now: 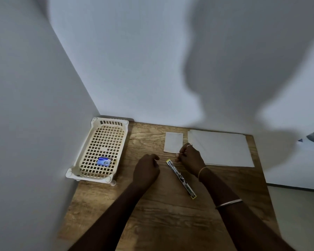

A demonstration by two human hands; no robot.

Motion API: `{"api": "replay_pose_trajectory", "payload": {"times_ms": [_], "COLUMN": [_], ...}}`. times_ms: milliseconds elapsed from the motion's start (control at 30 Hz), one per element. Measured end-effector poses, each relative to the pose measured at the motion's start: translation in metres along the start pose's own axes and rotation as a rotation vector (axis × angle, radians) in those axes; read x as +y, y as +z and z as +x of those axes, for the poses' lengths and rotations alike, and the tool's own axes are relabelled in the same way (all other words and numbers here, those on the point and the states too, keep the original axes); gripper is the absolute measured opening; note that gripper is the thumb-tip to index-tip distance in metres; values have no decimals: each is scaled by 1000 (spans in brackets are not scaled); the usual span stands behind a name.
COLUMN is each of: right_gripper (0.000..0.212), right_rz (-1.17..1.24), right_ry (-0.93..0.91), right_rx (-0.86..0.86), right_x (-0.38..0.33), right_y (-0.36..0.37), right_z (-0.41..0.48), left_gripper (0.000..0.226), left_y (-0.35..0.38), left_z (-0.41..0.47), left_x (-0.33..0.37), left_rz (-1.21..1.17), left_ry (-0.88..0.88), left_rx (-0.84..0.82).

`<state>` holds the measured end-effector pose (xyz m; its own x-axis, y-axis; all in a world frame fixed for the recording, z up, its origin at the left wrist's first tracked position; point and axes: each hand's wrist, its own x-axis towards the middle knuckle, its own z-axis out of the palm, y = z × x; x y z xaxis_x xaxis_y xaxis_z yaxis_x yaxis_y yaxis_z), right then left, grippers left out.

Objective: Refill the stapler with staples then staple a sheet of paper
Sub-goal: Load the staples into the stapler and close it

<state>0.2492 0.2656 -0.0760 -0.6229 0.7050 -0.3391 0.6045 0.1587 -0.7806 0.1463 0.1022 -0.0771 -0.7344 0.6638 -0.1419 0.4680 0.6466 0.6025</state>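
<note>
The stapler (181, 178) lies folded open flat on the wooden table (170, 223), a long thin bar with yellow ends running diagonally. My right hand (190, 158) hovers just past its far end, fingertips pinched on a thin pale strip of staples (181, 152). My left hand (146, 169) rests left of the stapler with fingers curled and nothing visible in it. A small white sheet of paper (173, 142) lies behind the hands, and a larger stack of white paper (225, 149) sits to its right. A blue staple box (104, 161) lies in the basket.
A cream plastic lattice basket (91, 171) stands at the table's left edge against the wall. White walls close in the left and back sides. The table's right edge drops off to the floor (297, 214).
</note>
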Motion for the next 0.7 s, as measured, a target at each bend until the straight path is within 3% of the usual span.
{"api": "replay_pose_trajectory", "payload": {"times_ms": [300,567,700], "right_gripper": [14,21,24], "right_rz": [-273,-373,-596], "right_ry": [-97,-48,-42], "right_rx": [24,63,71], "right_x": [27,3,-2], "right_y": [-6,12,25], "right_z": [-16,-14,-17], "left_gripper": [24,25,25], "left_y": [31,38,37], "left_z": [-21,-32,-33], "left_x": [9,11,8], "left_rz": [-106,-132,-142], "left_ry": [-100,-153,-182], "left_rx": [-53,-58,-28]}}
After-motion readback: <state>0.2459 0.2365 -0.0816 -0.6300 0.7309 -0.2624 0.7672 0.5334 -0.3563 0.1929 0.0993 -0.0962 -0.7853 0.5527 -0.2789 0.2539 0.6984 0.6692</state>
